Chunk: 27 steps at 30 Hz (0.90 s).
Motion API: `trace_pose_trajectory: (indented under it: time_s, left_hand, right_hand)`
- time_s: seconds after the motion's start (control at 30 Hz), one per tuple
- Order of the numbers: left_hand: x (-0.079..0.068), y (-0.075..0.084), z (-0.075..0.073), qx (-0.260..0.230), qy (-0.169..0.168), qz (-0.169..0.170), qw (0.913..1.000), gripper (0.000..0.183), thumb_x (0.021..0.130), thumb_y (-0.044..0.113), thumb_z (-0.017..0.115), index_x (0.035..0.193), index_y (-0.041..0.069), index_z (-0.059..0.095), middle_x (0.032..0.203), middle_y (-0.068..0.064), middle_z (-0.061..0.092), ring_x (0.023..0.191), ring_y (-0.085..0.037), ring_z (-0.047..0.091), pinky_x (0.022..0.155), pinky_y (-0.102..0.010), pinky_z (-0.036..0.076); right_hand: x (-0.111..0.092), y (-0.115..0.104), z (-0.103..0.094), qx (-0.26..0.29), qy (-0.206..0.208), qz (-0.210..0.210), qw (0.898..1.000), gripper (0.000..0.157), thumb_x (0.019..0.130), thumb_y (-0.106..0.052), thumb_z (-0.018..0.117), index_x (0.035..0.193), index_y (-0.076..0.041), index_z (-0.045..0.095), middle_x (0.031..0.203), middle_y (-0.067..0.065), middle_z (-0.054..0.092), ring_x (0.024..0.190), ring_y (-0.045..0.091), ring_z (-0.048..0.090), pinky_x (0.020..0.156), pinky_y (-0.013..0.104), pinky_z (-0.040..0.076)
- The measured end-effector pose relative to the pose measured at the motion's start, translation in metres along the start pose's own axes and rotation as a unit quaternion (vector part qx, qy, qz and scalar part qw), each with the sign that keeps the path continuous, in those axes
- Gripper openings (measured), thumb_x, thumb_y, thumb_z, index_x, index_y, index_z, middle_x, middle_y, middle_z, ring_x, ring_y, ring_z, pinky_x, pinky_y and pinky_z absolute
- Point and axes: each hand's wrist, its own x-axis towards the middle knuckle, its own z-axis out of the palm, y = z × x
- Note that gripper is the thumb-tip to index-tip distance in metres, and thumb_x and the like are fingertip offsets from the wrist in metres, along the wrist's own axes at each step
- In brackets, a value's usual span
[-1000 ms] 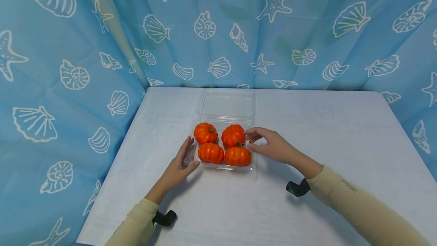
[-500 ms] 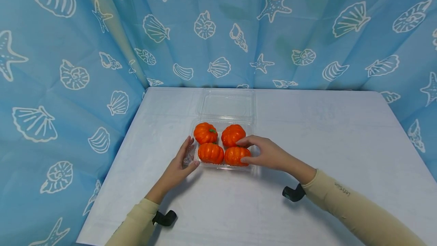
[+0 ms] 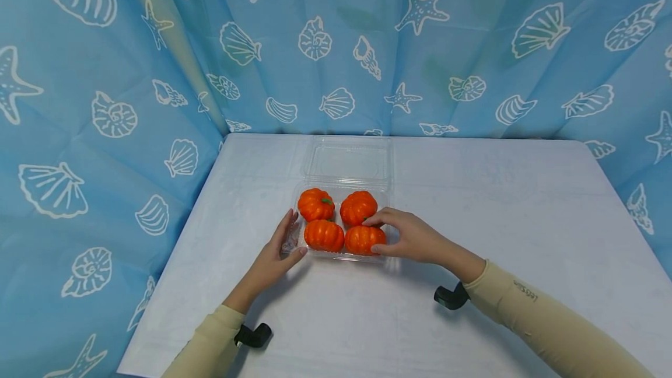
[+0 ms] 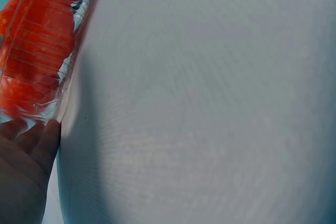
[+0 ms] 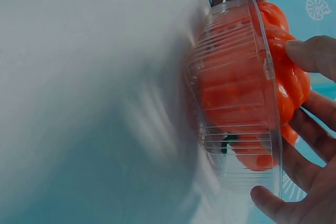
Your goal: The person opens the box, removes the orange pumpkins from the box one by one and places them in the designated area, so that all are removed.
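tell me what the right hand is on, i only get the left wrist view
Observer: The right hand has its thumb and fingers round the near right pumpkin, as the head view shows.
Operator: ok and is the lid of the box open or closed
Observer: Open: the clear lid is folded back at the far side of the plastic box.
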Motion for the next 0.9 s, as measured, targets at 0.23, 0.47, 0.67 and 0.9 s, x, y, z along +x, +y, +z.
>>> trace_pose_trajectory:
  time_s: [0.23, 0.47, 0.67, 0.9]
  left_hand:
    - [-0.0001, -0.0008, 0.0005, 0.004, 0.000, -0.001, 1.0000, 0.090, 0.096, 0.021, 0.071, 0.165, 0.019, 0.013, 0.167, -0.005, 0.026, 0.153, -0.028, 0.026, 0.121, -0.055, 0.020]
    - [-0.0001, -0.0015, 0.0002, 0.005, 0.000, 0.000, 1.0000, 0.090, 0.096, 0.021, 0.071, 0.165, 0.019, 0.012, 0.167, -0.005, 0.026, 0.153, -0.028, 0.027, 0.121, -0.055, 0.021]
    - [-0.0008, -0.0026, -0.0005, 0.006, -0.002, 0.004, 1.0000, 0.090, 0.096, 0.022, 0.070, 0.165, 0.020, 0.012, 0.168, -0.004, 0.025, 0.153, -0.029, 0.026, 0.121, -0.056, 0.021]
    - [-0.0013, -0.0028, -0.0010, 0.005, -0.006, 0.008, 0.9999, 0.090, 0.097, 0.024, 0.070, 0.165, 0.021, 0.012, 0.168, -0.004, 0.026, 0.153, -0.029, 0.026, 0.121, -0.056, 0.021]
  right_hand:
    - [-0.0014, -0.0015, -0.0038, -0.020, 0.003, -0.037, 0.999, 0.043, 0.088, -0.026, 0.081, 0.129, -0.023, 0.068, 0.129, -0.003, 0.064, 0.120, 0.020, 0.059, 0.101, 0.044, 0.053]
    - [0.0001, -0.0033, -0.0050, -0.035, -0.016, -0.030, 0.999, 0.047, 0.090, -0.029, 0.078, 0.134, -0.021, 0.066, 0.132, 0.000, 0.065, 0.121, 0.023, 0.060, 0.102, 0.047, 0.052]
    - [-0.0002, -0.0060, -0.0051, -0.045, -0.024, -0.010, 0.999, 0.049, 0.090, -0.038, 0.078, 0.134, -0.019, 0.067, 0.132, 0.000, 0.065, 0.124, 0.024, 0.058, 0.105, 0.050, 0.049]
    - [0.0012, -0.0080, -0.0072, -0.066, -0.034, -0.016, 0.997, 0.052, 0.090, -0.047, 0.075, 0.136, -0.025, 0.066, 0.131, 0.000, 0.065, 0.119, 0.024, 0.060, 0.098, 0.047, 0.053]
